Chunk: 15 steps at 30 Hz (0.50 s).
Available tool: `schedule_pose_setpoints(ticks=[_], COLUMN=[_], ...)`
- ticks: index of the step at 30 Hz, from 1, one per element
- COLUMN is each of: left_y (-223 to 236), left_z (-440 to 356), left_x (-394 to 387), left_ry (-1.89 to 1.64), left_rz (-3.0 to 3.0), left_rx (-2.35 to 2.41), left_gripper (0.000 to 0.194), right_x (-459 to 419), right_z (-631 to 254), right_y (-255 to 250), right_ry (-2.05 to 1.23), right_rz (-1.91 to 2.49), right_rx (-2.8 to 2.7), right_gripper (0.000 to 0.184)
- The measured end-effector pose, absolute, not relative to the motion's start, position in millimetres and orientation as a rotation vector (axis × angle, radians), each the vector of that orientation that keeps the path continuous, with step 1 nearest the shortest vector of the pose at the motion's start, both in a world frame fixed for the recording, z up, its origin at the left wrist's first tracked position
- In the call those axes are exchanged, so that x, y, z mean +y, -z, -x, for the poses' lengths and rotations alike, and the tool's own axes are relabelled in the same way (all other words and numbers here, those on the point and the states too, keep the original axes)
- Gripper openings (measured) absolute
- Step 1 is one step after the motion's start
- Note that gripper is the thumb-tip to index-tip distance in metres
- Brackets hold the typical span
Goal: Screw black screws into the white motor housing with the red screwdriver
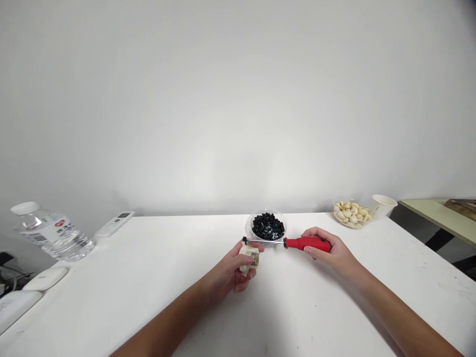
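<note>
My left hand (pixel 232 267) is closed around a small cream-coloured part (pixel 244 269) with a greyish-brown round piece in its side and a black bit at its top. In my right hand (pixel 332 250) is a screwdriver (pixel 307 243) with a red handle, held level. Its thin metal shaft points left, and the tip meets the black bit at the top of the cream part. Just behind the shaft stands a clear bowl (pixel 248 227) of shiny black pieces (pixel 268 226). Some fingers of my left hand are hidden behind the part.
On the white table (pixel 167 277), a water bottle (pixel 54 233), a remote control (pixel 115 224) and a white mouse-shaped object (pixel 45 279) are at left. At back right are a clear container of pale nuts or beans (pixel 351 214) and a white cup (pixel 382 206). A wall rises behind.
</note>
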State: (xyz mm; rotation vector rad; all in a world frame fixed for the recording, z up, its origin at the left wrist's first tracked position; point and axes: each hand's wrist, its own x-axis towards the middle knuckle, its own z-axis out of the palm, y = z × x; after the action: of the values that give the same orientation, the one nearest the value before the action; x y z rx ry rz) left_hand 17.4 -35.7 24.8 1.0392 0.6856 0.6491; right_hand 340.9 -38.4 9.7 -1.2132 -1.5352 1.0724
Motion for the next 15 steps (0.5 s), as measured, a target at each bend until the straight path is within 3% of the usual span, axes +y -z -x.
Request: schedule_pose_setpoints(ticks=[8,15], left_y=[-25.9,-28.0], left_z=[-19.0,-17.6], left_x=[-34.2,-34.6], left_ry=[-0.669,-0.6], left_rz=[-0.993,-1.029], left_rx=[0.733,0.758], left_gripper=[0.032,0.039], right_x=[-37.5,-39.1], right_z=[-343.3,-340.6], right_y=[-11.3,-12.8], right_ry=[-1.087,-1.091], right_rz=[1.2,1.193], right_rx=[-1.522,-1.533], right_gripper=[0.036,0.036])
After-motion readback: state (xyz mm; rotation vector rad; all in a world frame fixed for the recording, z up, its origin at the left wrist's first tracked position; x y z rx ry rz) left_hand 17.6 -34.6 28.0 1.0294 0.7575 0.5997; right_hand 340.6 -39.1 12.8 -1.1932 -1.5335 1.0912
